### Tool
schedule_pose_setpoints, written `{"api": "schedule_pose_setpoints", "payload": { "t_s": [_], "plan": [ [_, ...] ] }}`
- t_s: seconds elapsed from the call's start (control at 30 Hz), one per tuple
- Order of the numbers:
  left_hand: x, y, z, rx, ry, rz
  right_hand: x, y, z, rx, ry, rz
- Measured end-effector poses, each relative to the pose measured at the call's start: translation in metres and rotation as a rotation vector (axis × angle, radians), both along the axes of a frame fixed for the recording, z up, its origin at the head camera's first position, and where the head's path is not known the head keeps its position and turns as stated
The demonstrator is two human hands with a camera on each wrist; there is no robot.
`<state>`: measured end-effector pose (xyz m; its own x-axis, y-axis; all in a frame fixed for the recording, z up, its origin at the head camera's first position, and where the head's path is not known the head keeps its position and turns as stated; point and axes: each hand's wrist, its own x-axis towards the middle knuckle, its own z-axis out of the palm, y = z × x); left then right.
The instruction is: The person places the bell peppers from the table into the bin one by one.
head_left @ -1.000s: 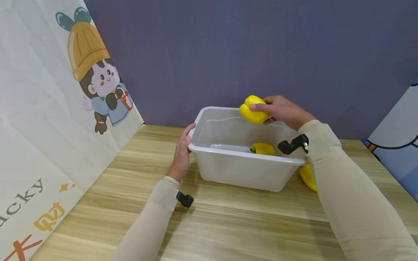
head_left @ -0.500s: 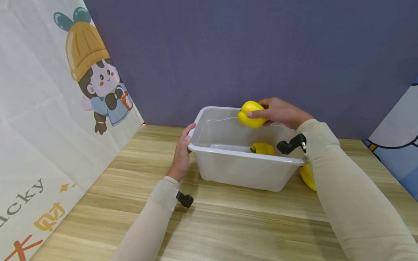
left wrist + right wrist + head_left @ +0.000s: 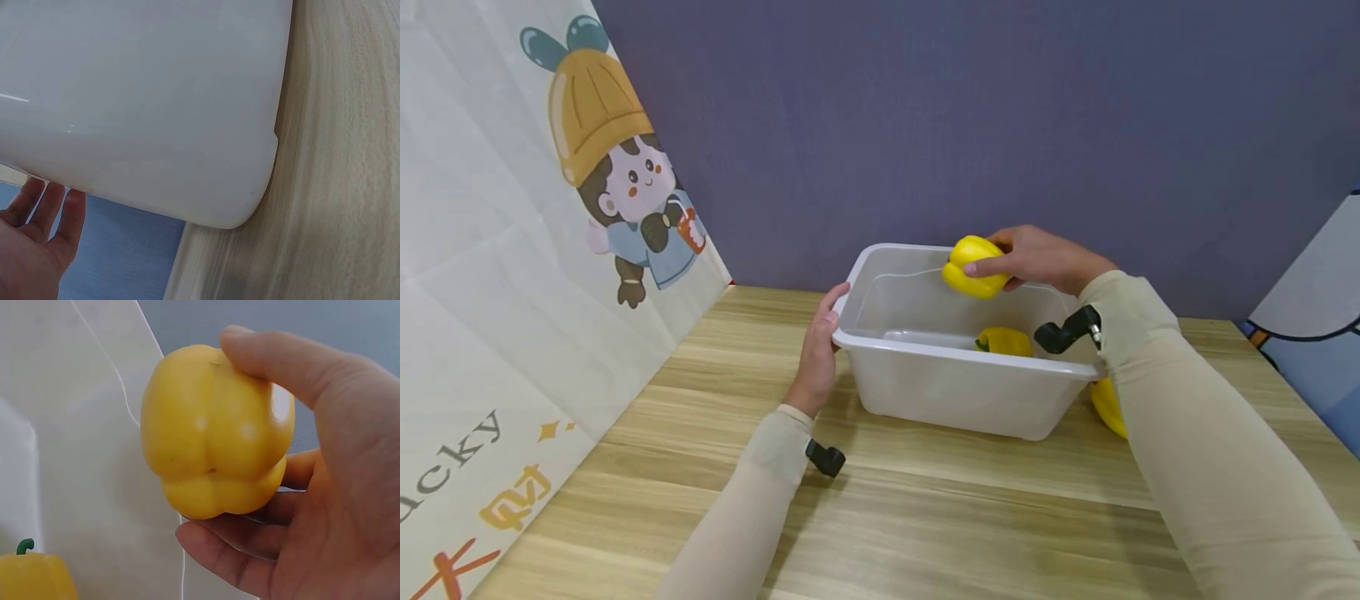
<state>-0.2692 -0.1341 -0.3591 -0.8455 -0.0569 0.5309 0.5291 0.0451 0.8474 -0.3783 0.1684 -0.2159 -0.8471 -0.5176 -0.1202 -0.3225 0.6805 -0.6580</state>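
A yellow bell pepper is held above the back part of a white plastic tub by my right hand. In the right wrist view, the thumb lies over the top of this bell pepper and the fingers curl behind and under it. Inside the tub rests another yellow bell pepper, its green stem showing in the right wrist view. My left hand grips the tub's left rim. The left wrist view shows fingertips touching the tub's edge, with the thumb hidden there.
A third yellow object lies on the wooden table right of the tub, partly hidden by the right sleeve. A dark blue-grey panel stands behind the tub. A printed white sheet borders the left side.
My right hand has lowered the bell pepper slightly toward the tub and shifted it a little left. My left hand stays on the rim.
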Motion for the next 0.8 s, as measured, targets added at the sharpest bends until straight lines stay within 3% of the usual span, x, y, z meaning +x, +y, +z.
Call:
{"api": "schedule_pose_setpoints", "payload": {
  "t_s": [0.3,0.8],
  "plan": [
    [0.007,-0.004,0.001,-0.005,0.0,-0.007,0.011,-0.003,-0.003,0.014,0.0,0.005],
    [0.002,-0.001,0.0,-0.004,0.004,-0.001,0.004,0.0,-0.004,0.008,0.008,0.016]
  ]
}}
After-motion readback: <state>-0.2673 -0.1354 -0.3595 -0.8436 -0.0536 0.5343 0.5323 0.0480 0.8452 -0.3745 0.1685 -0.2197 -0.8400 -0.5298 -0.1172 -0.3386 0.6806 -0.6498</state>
